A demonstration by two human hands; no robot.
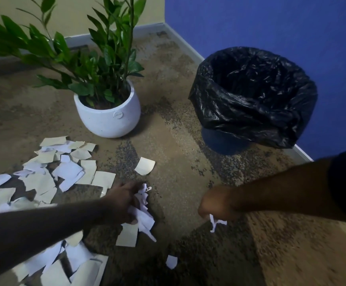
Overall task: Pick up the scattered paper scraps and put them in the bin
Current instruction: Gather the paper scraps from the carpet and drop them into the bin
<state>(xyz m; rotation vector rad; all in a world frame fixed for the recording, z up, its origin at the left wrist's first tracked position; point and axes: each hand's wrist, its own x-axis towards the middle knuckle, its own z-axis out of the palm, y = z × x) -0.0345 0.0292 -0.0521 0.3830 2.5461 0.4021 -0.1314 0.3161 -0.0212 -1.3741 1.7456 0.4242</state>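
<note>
Several torn white and cream paper scraps lie scattered on the carpet at the left, with more near the bottom left. A single scrap lies apart in the middle, and a small one near the bottom. My left hand grips a crumpled bunch of scraps above the floor. My right hand is clenched around a small crumpled scrap that hangs below the fist. The bin, lined with a black bag, stands at the right by the blue wall, beyond my right hand.
A white pot holding a green leafy plant stands behind the scraps, left of the bin. Mottled brown carpet covers the floor. A blue wall and a cream wall with skirting meet in the far corner.
</note>
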